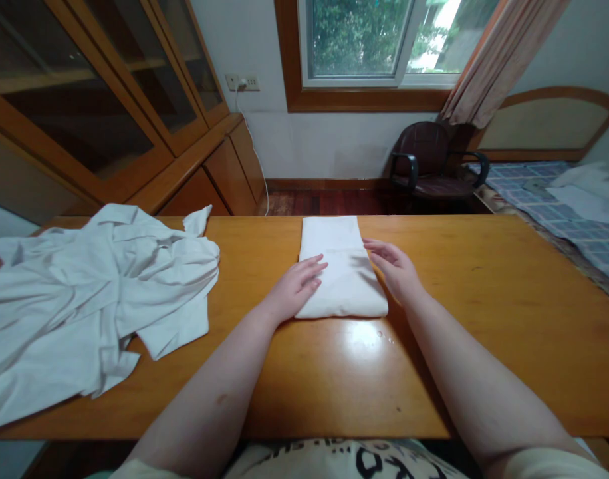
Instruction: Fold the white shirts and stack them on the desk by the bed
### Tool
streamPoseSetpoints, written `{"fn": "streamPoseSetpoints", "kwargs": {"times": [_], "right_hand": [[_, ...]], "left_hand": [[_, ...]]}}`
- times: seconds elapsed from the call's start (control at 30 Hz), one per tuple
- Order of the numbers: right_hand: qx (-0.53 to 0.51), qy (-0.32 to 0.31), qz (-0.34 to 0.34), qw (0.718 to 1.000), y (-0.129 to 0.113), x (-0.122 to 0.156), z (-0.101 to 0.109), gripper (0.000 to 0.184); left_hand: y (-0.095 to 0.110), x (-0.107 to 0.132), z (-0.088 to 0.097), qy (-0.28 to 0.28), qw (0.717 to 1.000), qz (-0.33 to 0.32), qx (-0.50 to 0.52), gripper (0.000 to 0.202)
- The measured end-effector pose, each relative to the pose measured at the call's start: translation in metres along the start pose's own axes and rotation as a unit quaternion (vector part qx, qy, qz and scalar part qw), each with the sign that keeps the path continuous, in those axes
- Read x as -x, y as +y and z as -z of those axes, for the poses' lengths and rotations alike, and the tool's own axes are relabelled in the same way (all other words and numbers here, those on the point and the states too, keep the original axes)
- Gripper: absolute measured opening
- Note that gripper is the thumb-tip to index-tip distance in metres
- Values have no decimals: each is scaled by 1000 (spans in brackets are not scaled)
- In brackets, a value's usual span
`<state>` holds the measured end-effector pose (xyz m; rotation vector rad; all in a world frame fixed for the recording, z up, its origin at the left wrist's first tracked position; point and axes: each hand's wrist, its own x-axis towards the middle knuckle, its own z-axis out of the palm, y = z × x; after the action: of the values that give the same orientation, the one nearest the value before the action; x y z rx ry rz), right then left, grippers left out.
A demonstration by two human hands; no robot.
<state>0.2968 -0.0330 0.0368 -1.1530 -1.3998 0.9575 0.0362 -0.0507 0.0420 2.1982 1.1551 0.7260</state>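
A white cloth folded into a narrow rectangle (pixel 342 266) lies in the middle of the wooden table (pixel 484 319). My left hand (pixel 297 286) rests flat on the cloth's left edge, fingers stretched out and open. My right hand (pixel 394 266) lies flat against the cloth's right edge, fingers extended and open. Neither hand grips anything.
A loose heap of white garments (pixel 95 293) covers the table's left part. Wooden cabinets with glass doors (pixel 110 100) stand at the left. A dark armchair (pixel 429 166) sits under the window, and a bed with a checked cover (pixel 574 213) is at the right.
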Motion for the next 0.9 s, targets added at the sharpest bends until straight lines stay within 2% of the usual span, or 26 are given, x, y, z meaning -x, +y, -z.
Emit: {"fn": "streamPoseSetpoints", "kwargs": {"times": [0.1, 0.17, 0.27, 0.4, 0.5, 0.63, 0.77, 0.9], "right_hand": [[43, -160, -46, 985, 3, 5, -10, 37], [103, -211, -73, 969, 9, 6, -14, 47], [188, -243, -51, 950, 15, 6, -16, 56], [339, -263, -4, 903, 12, 9, -17, 70], [424, -269, -15, 865, 10, 10, -18, 83], [447, -295, -49, 843, 14, 7, -17, 104], [459, -296, -54, 836, 14, 5, -15, 112], [473, -276, 7, 837, 7, 10, -16, 101]], "left_hand": [[-1, -2, -9, -71, 997, 21, 0, 49], [-4, -3, -14, -105, 993, 47, -22, 57], [-9, -4, -18, -141, 985, 76, -57, 65], [-14, -5, -19, -141, 980, 106, -95, 83], [-18, -8, -17, -144, 974, 130, -115, 104], [-23, -11, -15, -154, 966, 167, -124, 122], [-20, -8, -12, -142, 965, 169, -141, 119], [-10, -5, -10, -79, 977, 87, -176, 79]]}}
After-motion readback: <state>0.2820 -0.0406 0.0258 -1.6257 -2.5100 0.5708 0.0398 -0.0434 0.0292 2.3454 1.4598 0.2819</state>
